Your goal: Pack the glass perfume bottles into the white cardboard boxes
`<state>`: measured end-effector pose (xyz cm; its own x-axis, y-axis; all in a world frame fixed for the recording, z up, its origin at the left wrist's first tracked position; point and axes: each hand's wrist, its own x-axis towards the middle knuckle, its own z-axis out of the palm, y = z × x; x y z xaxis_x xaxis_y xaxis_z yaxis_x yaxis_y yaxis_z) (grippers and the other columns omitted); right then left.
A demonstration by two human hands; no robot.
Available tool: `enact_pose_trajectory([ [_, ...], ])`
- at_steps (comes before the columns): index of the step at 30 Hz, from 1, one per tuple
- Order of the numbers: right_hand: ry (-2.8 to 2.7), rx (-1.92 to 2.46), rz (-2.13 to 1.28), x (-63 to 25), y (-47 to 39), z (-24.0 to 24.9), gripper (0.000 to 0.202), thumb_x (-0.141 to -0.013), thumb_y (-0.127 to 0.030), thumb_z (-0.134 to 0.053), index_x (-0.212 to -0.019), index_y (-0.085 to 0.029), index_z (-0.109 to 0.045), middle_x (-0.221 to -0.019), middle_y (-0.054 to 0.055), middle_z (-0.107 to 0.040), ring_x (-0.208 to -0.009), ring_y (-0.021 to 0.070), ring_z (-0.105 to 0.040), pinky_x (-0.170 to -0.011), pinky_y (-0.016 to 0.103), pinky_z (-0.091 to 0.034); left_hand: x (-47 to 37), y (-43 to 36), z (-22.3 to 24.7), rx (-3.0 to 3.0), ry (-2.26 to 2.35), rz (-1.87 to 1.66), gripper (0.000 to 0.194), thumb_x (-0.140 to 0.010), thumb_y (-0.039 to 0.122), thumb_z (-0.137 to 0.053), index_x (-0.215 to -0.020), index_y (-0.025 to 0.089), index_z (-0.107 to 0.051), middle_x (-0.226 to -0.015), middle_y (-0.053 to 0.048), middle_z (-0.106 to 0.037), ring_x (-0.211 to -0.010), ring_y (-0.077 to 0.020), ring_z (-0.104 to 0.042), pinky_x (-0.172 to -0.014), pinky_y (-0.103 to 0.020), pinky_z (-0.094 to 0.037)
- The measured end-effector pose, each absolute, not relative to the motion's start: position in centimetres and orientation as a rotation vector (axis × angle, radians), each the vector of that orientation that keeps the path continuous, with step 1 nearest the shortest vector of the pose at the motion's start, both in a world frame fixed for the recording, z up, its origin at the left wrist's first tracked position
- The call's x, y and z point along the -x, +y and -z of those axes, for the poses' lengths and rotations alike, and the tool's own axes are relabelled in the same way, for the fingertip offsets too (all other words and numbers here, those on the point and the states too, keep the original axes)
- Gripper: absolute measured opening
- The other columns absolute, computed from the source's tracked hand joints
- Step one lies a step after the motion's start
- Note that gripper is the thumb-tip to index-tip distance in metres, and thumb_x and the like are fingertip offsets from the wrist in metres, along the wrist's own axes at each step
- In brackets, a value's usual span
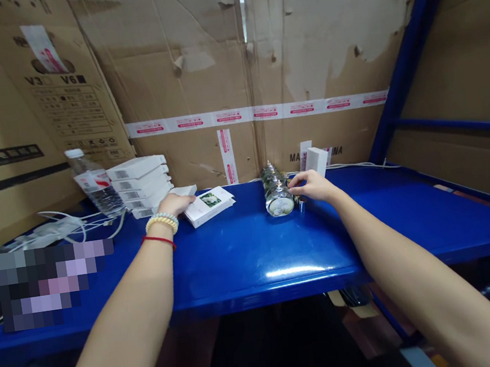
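Note:
My left hand (177,204) is beside a stack of flat white boxes (139,189), fingers curled on a white box (186,190) lying right of the stack; its fingertips are partly hidden. In front of that lies another white box (209,204) with a white-flower picture on top. My right hand (313,186) has thumb and forefinger brought together at the right side of a row of clear glass bottles (280,203) with shiny tops. Whatever is between those fingers is too small to make out. Below them a small silver cap (301,206) is on the blue shelf (255,255).
Behind the right hand a white box (316,161) stands upright against the cardboard wall (185,82). On the left are a plastic water bottle (95,183), white cables (82,224) and a blurred-out item (53,283). A blue metal post (404,52) rises at the right.

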<state>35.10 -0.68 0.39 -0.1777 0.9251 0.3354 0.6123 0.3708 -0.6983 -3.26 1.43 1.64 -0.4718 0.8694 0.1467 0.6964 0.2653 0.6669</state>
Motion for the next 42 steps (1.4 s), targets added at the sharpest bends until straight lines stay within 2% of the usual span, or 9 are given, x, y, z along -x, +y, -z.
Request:
enact_pose_trajectory([
  [3, -1.932, 1.297, -0.454, -35.4, -0.3, -0.3, 0.012, -0.064, -0.027, -0.066, -0.061, -0.015, -0.069, -0.069, 0.005, -0.069, -0.063, 0.0166, -0.061, -0.063, 0.028, -0.048, 3.4, 1.0, -2.0, -1.555, 2.465, -0.801, 0.037, -0.061, 0.039, -0.075, -0.088, 0.014, -0.070, -0.097, -0.018, -0.073, -0.099, -0.0349, -0.067, -0.074, -0.036, -0.054],
  [7, -1.980, 1.266, -0.370, -35.9, 0.3, 0.0, 0.014, -0.066, -0.026, -0.064, -0.055, -0.016, -0.067, -0.071, 0.005, -0.069, -0.073, 0.0191, -0.063, -0.072, 0.029, -0.048, 2.0, -0.3, -2.8, -1.761, 2.549, -0.709, 0.039, -0.073, 0.041, -0.062, -0.096, 0.011, -0.071, -0.107, -0.022, -0.070, -0.103, -0.0377, -0.065, -0.080, -0.042, -0.053],
  [12, -2.009, 1.231, -0.335, -35.6, 0.6, 0.0, 0.016, -0.068, -0.027, -0.065, -0.055, -0.017, -0.069, -0.073, 0.005, -0.069, -0.079, 0.0211, -0.063, -0.078, 0.031, -0.047, -4.1, -2.2, -2.8, -2.390, 2.135, -0.847, 0.031, -0.081, 0.029, -0.052, -0.102, 0.014, -0.069, -0.105, -0.013, -0.072, -0.103, -0.0281, -0.066, -0.091, -0.037, -0.051],
  [15, -2.006, 1.235, -0.344, -35.1, 0.4, -0.3, 0.028, -0.077, -0.035, -0.060, -0.062, -0.016, -0.074, -0.079, 0.008, -0.070, -0.084, 0.0221, -0.063, -0.082, 0.032, -0.046, -7.9, -2.8, -1.6, -2.645, 1.738, -0.800, 0.031, -0.085, 0.029, -0.051, -0.108, 0.015, -0.067, -0.111, -0.010, -0.071, -0.104, -0.0230, -0.066, -0.097, -0.033, -0.049],
  [19, -2.003, 1.260, -0.361, -34.4, 0.0, -0.6, 0.050, -0.090, -0.049, -0.045, -0.080, -0.015, -0.080, -0.087, 0.009, -0.069, -0.090, 0.0232, -0.062, -0.088, 0.032, -0.045, -10.1, -2.7, 0.0, -2.694, 1.491, -0.760, 0.043, -0.088, 0.024, -0.050, -0.129, 0.011, -0.054, -0.132, -0.014, -0.060, -0.122, -0.0235, -0.057, -0.106, -0.035, -0.042],
  [22, -2.015, 1.298, -0.401, -34.1, -0.2, -0.6, 0.064, -0.091, -0.061, -0.036, -0.085, -0.015, -0.080, -0.087, 0.011, -0.067, -0.092, 0.0248, -0.061, -0.089, 0.033, -0.045, -10.0, -2.4, 0.5, -2.536, 1.405, -0.713, 0.052, -0.086, 0.022, -0.053, -0.137, 0.011, -0.045, -0.134, -0.014, -0.059, -0.122, -0.0217, -0.057, -0.105, -0.033, -0.044],
  [27, -2.016, 1.203, -0.468, -34.0, -0.3, -0.6, 0.077, -0.089, -0.073, -0.024, -0.079, -0.018, -0.079, -0.106, 0.011, -0.068, -0.102, 0.0251, -0.059, -0.099, 0.035, -0.041, -9.6, -2.0, 0.7, -2.378, 1.302, -0.644, 0.062, -0.079, 0.024, -0.064, -0.136, 0.014, -0.045, -0.127, -0.013, -0.064, -0.116, -0.0223, -0.062, -0.100, -0.032, -0.047],
  [34, -1.826, 1.281, -0.339, -34.9, -0.4, -1.2, 0.073, -0.090, -0.068, -0.026, -0.080, -0.016, -0.076, -0.101, 0.011, -0.071, -0.101, 0.0263, -0.062, -0.095, 0.035, -0.042, -10.0, -1.7, 1.2, -2.393, 1.370, -0.704, 0.036, -0.085, 0.024, -0.059, -0.119, 0.014, -0.057, -0.114, -0.012, -0.070, -0.105, -0.0228, -0.066, -0.094, -0.033, -0.048],
  [42, -1.774, 1.503, -0.239, -35.4, 0.2, -0.7, 0.049, -0.086, -0.053, -0.046, -0.078, -0.013, -0.074, -0.076, 0.008, -0.073, -0.078, 0.0238, -0.065, -0.074, 0.031, -0.045, -8.8, -1.8, 0.8, -2.366, 1.461, -0.674, 0.035, -0.085, 0.026, -0.059, -0.119, 0.016, -0.058, -0.114, -0.010, -0.069, -0.104, -0.0224, -0.065, -0.090, -0.031, -0.048],
])
